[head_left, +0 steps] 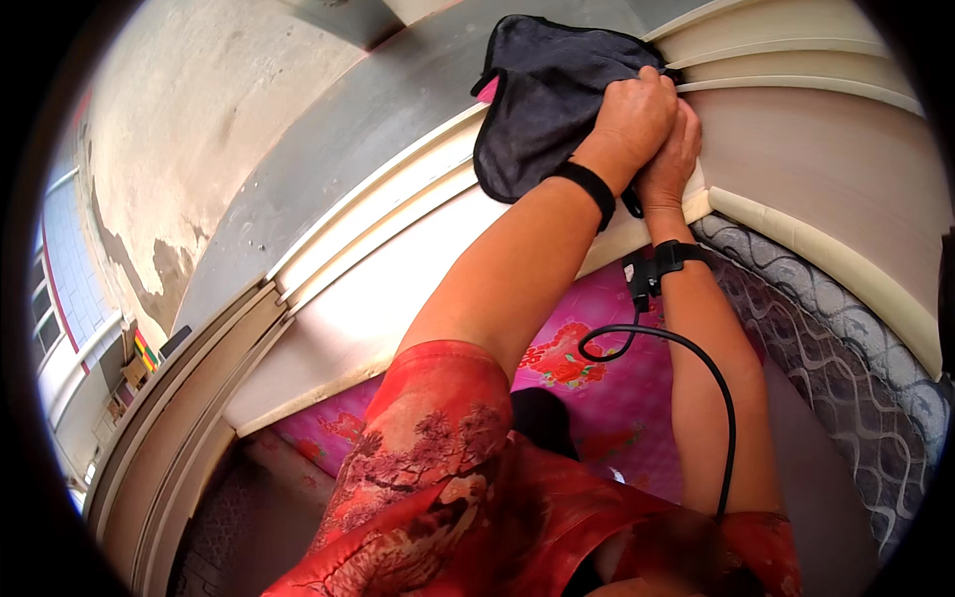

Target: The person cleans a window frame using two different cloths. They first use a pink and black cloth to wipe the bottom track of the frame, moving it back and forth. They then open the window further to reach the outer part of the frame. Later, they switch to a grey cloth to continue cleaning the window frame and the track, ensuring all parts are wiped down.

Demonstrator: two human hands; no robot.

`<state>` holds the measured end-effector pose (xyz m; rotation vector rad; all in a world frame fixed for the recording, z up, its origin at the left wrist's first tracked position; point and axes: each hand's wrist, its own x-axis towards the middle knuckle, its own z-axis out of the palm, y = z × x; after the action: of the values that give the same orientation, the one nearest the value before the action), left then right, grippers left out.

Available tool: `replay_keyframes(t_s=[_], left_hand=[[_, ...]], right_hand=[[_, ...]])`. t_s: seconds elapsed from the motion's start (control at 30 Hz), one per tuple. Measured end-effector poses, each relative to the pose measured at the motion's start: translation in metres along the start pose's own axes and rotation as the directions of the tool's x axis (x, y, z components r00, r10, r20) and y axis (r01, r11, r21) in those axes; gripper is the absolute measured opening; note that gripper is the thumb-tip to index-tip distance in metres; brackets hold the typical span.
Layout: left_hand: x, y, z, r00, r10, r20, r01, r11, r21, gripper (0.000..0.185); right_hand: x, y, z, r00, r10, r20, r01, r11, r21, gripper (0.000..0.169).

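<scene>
A dark grey cloth with black edging and a bit of pink [552, 97] hangs over the cream moulded frame [403, 175] near the top. My left hand [638, 112] is closed on the right part of this cloth, close to a corner of the frame. Just behind and to the right of it is my right hand [675, 153], its fingers bent and partly hidden by the left; whether it grips the cloth too, I cannot tell. Each wrist wears a black band. From the band on my right wrist [675, 256] a black cable [709, 358] loops down.
Pink floral bedding [574, 351] lies beneath my arms. Patterned grey fabric [821, 321] borders the right side, below a beige panel [813, 164]. Beyond the frame is a grey surface [336, 149] beside a stained pale wall or floor [201, 112]. Another moulded frame section [194, 388] stands at left.
</scene>
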<state>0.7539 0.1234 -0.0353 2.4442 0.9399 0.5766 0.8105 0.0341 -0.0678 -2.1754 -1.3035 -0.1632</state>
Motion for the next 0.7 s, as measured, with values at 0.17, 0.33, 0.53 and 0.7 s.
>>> replay_keyframes(t_s=[0.17, 0.33, 0.53, 0.7], left_hand=[[-0.021, -0.006, -0.012, 0.998, -0.046, -0.047, 0.046, 0.999, 0.001, 0.014], [-0.060, -0.031, -0.036, 0.993, -0.102, -0.051, 0.104, 0.994, 0.037, 0.011], [-0.117, -0.060, -0.077, 0.992, -0.110, -0.060, 0.113, 0.992, 0.051, 0.011], [-0.170, -0.086, -0.117, 0.983, -0.183, -0.031, 0.185, 0.978, 0.100, 0.013]], right_hand=[[0.003, 0.013, 0.004, 0.989, -0.127, -0.077, 0.121, 0.990, -0.075, 0.027], [0.006, 0.010, 0.006, 0.974, -0.206, -0.089, 0.199, 0.977, -0.081, 0.021], [0.007, 0.015, 0.004, 0.972, -0.222, -0.072, 0.213, 0.971, -0.113, 0.023], [0.005, 0.015, 0.007, 0.976, -0.211, -0.059, 0.205, 0.974, -0.092, 0.023]])
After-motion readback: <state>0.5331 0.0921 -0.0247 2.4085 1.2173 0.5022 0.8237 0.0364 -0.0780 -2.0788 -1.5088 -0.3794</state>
